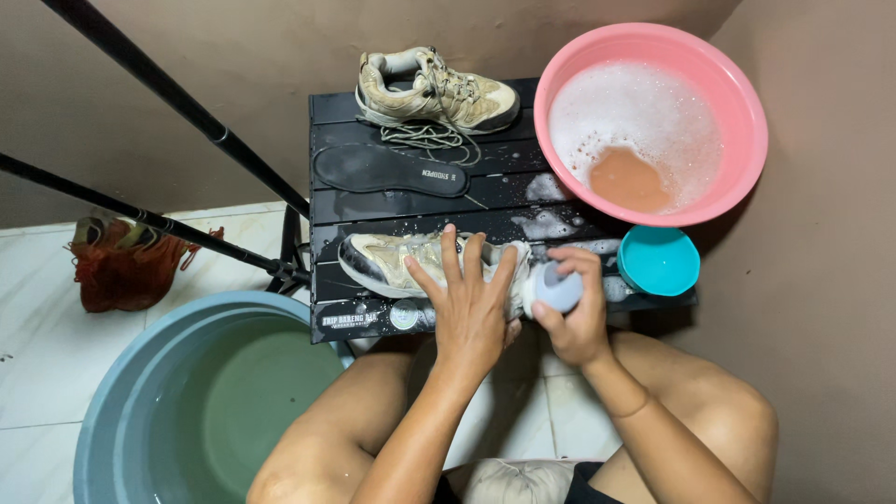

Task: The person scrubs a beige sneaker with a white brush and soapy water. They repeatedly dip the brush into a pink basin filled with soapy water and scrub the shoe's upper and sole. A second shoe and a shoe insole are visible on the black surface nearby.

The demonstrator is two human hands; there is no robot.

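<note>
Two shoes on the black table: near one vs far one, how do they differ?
The near shoe lies on its side, toe to the left, pinned under the left hand; the far shoe stands upright with nothing touching it. The near shoe shows suds at the heel, where the right hand holds a grey scrubber; the far shoe looks dry, laces trailing loose. Both are beige sneakers, apparently a pair.

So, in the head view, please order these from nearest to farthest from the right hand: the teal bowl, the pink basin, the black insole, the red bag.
From the right hand:
1. Teal bowl, just beside it, table's right edge.
2. Pink basin, behind, right corner.
3. Black insole, table's back left.
4. Red bag, on the floor, far left.
</note>
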